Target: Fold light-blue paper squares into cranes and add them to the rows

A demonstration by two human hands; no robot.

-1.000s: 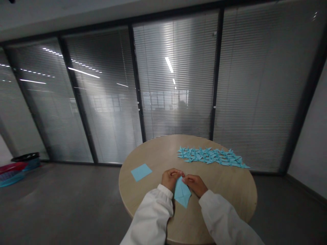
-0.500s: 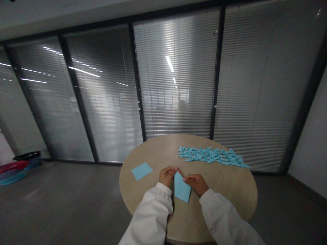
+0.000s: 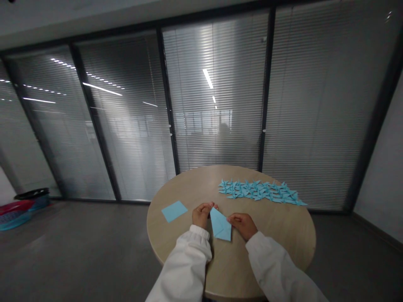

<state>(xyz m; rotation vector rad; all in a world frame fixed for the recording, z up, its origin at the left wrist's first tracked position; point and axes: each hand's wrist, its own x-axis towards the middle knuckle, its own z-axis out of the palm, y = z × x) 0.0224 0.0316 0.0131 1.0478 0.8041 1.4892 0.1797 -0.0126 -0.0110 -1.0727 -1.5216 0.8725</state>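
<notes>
- Background: glazed partition with slatted blinds (image 3: 217, 151) and dark frames; grey floor (image 3: 103, 243); baskets (image 3: 15, 214), red and blue among them, at far left.
- Surface: one round wooden table (image 3: 277, 235), pale top.
- Folded blue paper (image 3: 221, 227), one: tapered, crease lines showing, between the two hands over the near middle of the table; whether its lower edge touches the wood, cannot tell.
- Left hand (image 3: 200, 215): fingers curled, nearly closed, pinching the paper's upper corner; white cuff at wrist.
- Right hand (image 3: 244, 225): thumb and fingers closed on the paper's right edge.
- Flat blue sheet (image 3: 174, 211), one: apart, left of the left hand, untouched.
- Pointed folded pieces (image 3: 258, 191), many, blue: packed in a band beyond the right hand.
- Step in hand, by judgement: mid-fold, the paper being held and squared by its edges.
- Next move, by judgement: calls for a steady left pinch, edges lined up, and light right-hand pressure along the crease.
</notes>
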